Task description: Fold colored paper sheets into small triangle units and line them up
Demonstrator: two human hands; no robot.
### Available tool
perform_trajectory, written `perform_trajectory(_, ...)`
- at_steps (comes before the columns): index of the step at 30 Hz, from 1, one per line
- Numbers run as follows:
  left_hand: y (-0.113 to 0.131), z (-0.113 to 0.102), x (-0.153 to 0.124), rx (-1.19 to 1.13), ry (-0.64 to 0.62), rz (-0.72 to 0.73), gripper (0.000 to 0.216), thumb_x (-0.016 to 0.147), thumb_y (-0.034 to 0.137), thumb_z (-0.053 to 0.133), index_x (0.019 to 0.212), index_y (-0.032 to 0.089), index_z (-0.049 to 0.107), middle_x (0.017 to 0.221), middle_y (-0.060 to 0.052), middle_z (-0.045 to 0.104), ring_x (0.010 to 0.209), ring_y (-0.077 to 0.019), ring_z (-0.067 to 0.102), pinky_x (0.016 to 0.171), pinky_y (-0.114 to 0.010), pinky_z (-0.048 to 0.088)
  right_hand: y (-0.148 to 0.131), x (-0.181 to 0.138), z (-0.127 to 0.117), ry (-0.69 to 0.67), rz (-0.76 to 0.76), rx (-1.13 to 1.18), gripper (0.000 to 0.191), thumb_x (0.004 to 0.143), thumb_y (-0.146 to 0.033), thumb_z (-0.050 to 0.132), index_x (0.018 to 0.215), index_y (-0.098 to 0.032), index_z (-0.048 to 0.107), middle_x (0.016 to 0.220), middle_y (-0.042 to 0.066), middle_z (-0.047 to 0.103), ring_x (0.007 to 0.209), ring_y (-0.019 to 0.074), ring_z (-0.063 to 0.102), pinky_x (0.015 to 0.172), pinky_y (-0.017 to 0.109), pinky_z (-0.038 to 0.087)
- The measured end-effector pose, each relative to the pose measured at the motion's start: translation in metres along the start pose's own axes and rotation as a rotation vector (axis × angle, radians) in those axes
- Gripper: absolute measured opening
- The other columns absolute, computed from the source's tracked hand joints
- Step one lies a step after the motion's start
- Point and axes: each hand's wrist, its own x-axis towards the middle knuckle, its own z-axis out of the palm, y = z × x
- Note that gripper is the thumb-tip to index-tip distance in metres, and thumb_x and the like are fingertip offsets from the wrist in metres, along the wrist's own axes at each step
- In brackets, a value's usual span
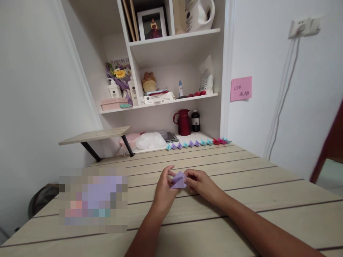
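Note:
A small folded piece of lilac paper [179, 180] is held just above the wooden table [241, 200], near its middle. My left hand [164, 187] pinches its left side with thumb and fingers closed on it. On the right side, my right hand [199, 182] grips it with curled fingers. Both forearms reach in from the bottom edge. At the table's far edge lies a row of several small folded paper shapes [197, 142] in blue, purple and red.
A blurred patch [93, 200] covers the table's left part. A small raised shelf [95, 135] on black legs stands at the back left. White wall shelves [171, 100] hold bottles, a red jug [183, 122] and boxes. A pink note [240, 88] hangs on the right wall.

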Motion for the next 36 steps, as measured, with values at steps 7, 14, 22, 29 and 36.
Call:
perform_trajectory(7, 0.007, 0.000, -0.003, -0.139, -0.215, -0.142, 0.035, 0.065, 0.014, 0.072, 0.097, 0.018, 0.060, 0.097, -0.006, 0.067, 0.088, -0.0177, 0.062, 0.072, -0.025, 0.047, 0.006, 0.002, 0.000, 0.076, 0.133, 0.199, 0.024, 0.073, -0.040, 0.063, 0.068, -0.018, 0.054, 0.056, -0.006, 0.052, 0.042, 0.0071, 0.042, 0.045, 0.022, 0.030)
perform_trajectory(14, 0.020, 0.001, -0.010, -0.247, -0.341, -0.201, 0.050, 0.073, 0.036, 0.074, 0.116, 0.020, 0.054, 0.112, -0.010, 0.065, 0.102, -0.0197, 0.061, 0.087, -0.029, 0.044, 0.003, 0.002, -0.002, 0.130, 0.204, 0.258, 0.019, 0.072, -0.035, 0.062, 0.069, -0.017, 0.056, 0.052, -0.005, 0.053, 0.041, 0.0058, 0.041, 0.045, 0.020, 0.029)
perform_trajectory(22, 0.013, -0.002, -0.003, -0.197, -0.090, -0.217, 0.032, 0.068, 0.042, 0.076, 0.079, 0.013, 0.066, 0.074, -0.003, 0.067, 0.069, -0.0132, 0.059, 0.068, -0.024, 0.044, -0.003, -0.001, 0.007, 0.004, 0.170, 0.249, 0.025, 0.068, -0.038, 0.068, 0.067, -0.018, 0.052, 0.052, -0.006, 0.053, 0.041, 0.0065, 0.042, 0.044, 0.021, 0.029)
perform_trajectory(29, 0.014, -0.004, -0.003, -0.185, -0.045, -0.226, 0.027, 0.065, 0.033, 0.078, 0.076, 0.012, 0.067, 0.073, -0.003, 0.067, 0.065, -0.0111, 0.057, 0.065, -0.022, 0.043, -0.007, -0.003, 0.000, 0.084, 0.102, 0.215, 0.031, 0.075, -0.047, 0.066, 0.083, -0.018, 0.065, 0.075, 0.000, 0.061, 0.065, 0.0129, 0.051, 0.062, 0.026, 0.038)
perform_trajectory(36, 0.007, -0.003, 0.002, 0.012, -0.074, -0.123, 0.021, 0.065, 0.028, 0.075, 0.077, 0.014, 0.067, 0.072, -0.002, 0.066, 0.067, -0.0137, 0.058, 0.063, -0.023, 0.043, -0.003, -0.003, -0.003, -0.009, 0.105, 0.236, 0.043, 0.076, -0.052, 0.066, 0.103, -0.020, 0.061, 0.081, 0.001, 0.061, 0.072, 0.0152, 0.055, 0.065, 0.027, 0.040)
